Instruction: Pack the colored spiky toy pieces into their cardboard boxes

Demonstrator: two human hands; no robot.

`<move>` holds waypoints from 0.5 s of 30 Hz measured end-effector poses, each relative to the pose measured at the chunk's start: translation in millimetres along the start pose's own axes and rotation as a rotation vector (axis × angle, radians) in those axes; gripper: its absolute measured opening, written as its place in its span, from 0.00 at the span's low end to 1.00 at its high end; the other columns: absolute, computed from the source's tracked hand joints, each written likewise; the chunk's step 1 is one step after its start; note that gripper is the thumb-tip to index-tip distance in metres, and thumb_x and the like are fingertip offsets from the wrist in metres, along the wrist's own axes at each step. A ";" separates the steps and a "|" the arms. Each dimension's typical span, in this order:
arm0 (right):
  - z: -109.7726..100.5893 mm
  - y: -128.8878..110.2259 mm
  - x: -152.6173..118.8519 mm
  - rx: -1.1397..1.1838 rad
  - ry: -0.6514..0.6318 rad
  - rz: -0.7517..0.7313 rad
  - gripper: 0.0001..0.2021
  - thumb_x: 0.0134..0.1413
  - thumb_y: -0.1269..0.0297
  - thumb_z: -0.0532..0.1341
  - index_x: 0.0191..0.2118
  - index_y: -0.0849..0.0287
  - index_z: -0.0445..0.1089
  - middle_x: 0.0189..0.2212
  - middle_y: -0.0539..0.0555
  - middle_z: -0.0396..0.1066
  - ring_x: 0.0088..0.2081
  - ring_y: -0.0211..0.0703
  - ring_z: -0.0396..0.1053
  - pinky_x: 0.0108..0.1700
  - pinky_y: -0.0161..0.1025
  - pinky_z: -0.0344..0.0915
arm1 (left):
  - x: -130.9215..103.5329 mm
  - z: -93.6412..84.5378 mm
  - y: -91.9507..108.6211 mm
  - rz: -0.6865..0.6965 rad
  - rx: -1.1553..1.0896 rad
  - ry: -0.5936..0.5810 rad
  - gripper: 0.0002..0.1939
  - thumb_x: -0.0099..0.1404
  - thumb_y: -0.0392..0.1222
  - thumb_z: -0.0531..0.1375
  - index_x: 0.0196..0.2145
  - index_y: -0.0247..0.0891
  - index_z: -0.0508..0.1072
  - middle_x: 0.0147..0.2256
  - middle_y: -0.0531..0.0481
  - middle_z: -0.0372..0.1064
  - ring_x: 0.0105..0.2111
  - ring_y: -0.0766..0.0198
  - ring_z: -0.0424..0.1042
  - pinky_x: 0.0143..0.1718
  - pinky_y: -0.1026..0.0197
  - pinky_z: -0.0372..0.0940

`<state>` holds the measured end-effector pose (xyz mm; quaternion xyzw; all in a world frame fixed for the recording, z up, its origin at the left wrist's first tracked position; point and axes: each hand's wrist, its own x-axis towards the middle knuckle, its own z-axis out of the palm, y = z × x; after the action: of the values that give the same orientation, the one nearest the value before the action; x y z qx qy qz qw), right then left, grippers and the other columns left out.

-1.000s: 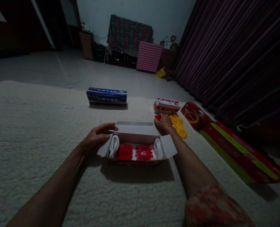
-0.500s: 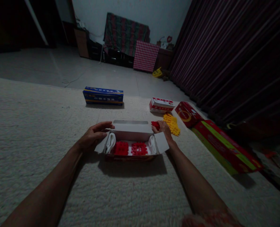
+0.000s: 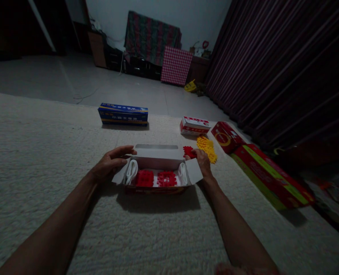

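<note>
An open cardboard box (image 3: 158, 190) with raised white flaps lies in front of me. Inside are two red toothed plastic blocks (image 3: 145, 178), flanked by folded white cloths (image 3: 132, 172) at both ends. My left hand (image 3: 112, 162) is at the box's left rear corner, thumb and fingers apart, close to the flap; whether it presses on the cardboard I cannot tell. Beyond the right flap, my right hand (image 3: 201, 160) pinches another red toothed block (image 3: 188, 151). Just past that hand lies a heap of yellow toothed blocks (image 3: 207, 149).
A blue box (image 3: 123, 115) stands at the back left of the pale mat (image 3: 43, 160). Toward the right are a white-and-red box (image 3: 195, 126), a dark red box (image 3: 227, 137) and a long red-and-green box (image 3: 272, 177). Purple curtains (image 3: 266, 65) hang behind them.
The right hand has shifted slightly, and more of the red block in its fingers shows. The left hand stays by the box. The whole view has moved a little.
</note>
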<state>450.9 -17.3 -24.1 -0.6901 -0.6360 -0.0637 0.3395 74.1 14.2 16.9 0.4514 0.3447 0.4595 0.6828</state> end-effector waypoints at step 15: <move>-47.7 -4.5 -40.6 -0.012 -0.239 0.078 0.21 0.47 0.62 0.66 0.50 0.58 0.73 0.45 0.62 0.68 0.46 0.54 0.69 0.51 0.50 0.69 | 1.6 -2.4 0.0 -0.013 0.014 0.018 0.23 0.44 0.33 0.72 0.42 0.43 0.84 0.44 0.44 0.80 0.39 0.54 0.78 0.37 0.58 0.74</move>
<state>455.7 -77.6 -7.1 -0.7191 -0.6441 0.0285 0.2595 72.5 16.4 16.0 0.4498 0.3571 0.4566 0.6795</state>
